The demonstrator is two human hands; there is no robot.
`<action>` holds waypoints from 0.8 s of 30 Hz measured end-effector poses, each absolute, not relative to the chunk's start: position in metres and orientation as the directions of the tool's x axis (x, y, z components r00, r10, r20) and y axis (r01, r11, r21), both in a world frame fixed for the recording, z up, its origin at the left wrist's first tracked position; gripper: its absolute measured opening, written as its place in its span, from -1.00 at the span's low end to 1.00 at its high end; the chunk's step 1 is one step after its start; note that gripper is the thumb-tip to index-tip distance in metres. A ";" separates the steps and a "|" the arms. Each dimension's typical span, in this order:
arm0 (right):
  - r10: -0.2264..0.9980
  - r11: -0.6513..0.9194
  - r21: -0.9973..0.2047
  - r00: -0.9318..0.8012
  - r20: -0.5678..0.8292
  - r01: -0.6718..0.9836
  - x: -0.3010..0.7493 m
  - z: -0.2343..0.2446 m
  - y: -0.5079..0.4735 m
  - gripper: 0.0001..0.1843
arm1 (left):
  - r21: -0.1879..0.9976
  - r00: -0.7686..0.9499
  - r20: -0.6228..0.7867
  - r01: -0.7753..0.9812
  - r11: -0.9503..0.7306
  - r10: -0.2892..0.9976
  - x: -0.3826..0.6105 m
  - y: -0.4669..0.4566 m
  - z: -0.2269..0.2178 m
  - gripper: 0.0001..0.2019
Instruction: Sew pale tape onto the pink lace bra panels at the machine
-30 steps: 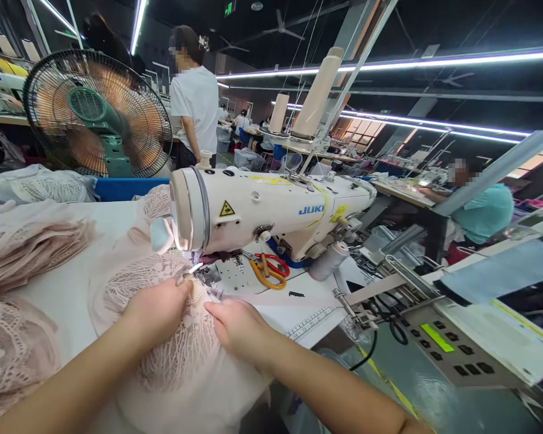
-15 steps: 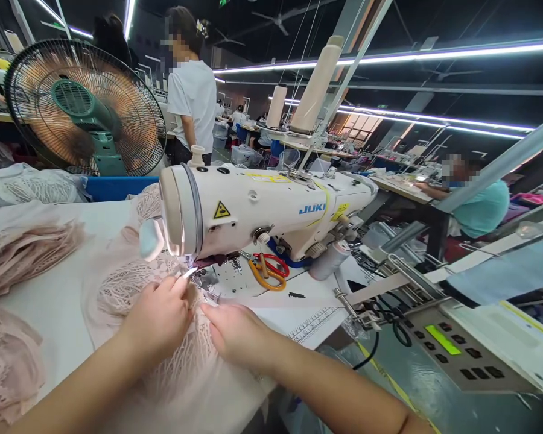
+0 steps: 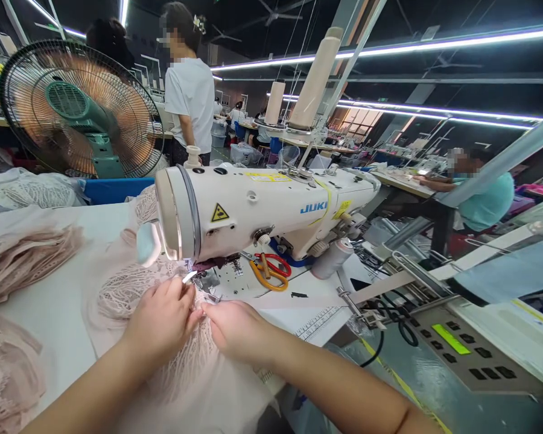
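Note:
Pale pink lace fabric [image 3: 192, 361] lies across the table front and runs up toward the needle area of a white sewing machine [image 3: 235, 205]. My left hand [image 3: 158, 316] has its fingers closed on the lace, just in front of the machine head. By its fingertips shows a small white piece [image 3: 190, 277]; what it is I cannot make out. Close on the right, my right hand [image 3: 238, 331] pinches the same lace between thumb and bent fingers. The needle and presser foot are mostly hidden behind the left fingers and the machine head.
Orange-handled scissors [image 3: 269, 274] rest on the machine bed beside a grey thread cone [image 3: 332, 259]. Piles of pink lace pieces [image 3: 27, 259] lie at the left. A large fan [image 3: 81, 114] stands behind them. A metal tape feeder [image 3: 402, 277] and control box [image 3: 470, 349] flank the right.
My left hand has shifted slightly, its thumb now nearer my right fingertips. The right hand keeps its pinch on the lace. The view has tilted a little.

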State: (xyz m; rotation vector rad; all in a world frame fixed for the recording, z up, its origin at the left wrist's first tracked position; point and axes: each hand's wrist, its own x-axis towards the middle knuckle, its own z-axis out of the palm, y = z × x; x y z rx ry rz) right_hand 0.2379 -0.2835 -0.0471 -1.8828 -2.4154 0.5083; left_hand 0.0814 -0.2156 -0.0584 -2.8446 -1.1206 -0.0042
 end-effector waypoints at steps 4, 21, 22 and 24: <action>0.950 0.208 -0.265 -0.259 -0.174 0.942 0.238 -0.048 -0.281 -0.59 | -0.082 0.763 0.040 0.646 -0.759 0.645 0.082 -0.216 -0.061 -0.61; 0.968 0.141 -0.178 -0.173 -0.184 0.974 0.227 -0.050 -0.274 -0.56 | -0.117 0.746 0.078 0.666 -0.737 0.661 0.079 -0.207 -0.064 -0.55; 0.971 0.131 -0.164 -0.160 -0.180 0.978 0.228 -0.049 -0.275 -0.58 | -0.108 0.747 0.059 0.664 -0.740 0.662 0.078 -0.206 -0.063 -0.53; 0.976 0.121 -0.139 -0.143 -0.164 0.983 0.230 -0.047 -0.280 -0.64 | -0.097 0.738 0.006 0.672 -0.734 0.675 0.076 -0.207 -0.059 -0.48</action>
